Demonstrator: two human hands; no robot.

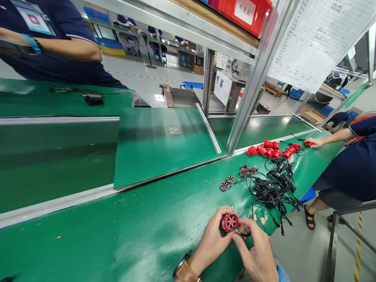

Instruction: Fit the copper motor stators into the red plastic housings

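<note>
My left hand [212, 239] is closed round a small red round plastic housing [230, 222], its open face turned up. Inside the housing sits a dark ring with copper-coloured spots and a red centre. My right hand [256, 246] is pinched at the housing's lower right side, where a black cable [246, 235] and a bit of yellow wire come out. Part of that cable is hidden by my fingers. Beyond my hands, several loose round inserts [224, 186] on wires lie on the green bench [164, 219].
Coiled black cables [273, 186] lie right of my hands, some ends hanging over the edge. Several red housings [275, 153] are heaped behind them. At the far right, a co-worker's hand [315, 142] touches another. A metal post [252, 86] rises behind the bench; another person stands at the left.
</note>
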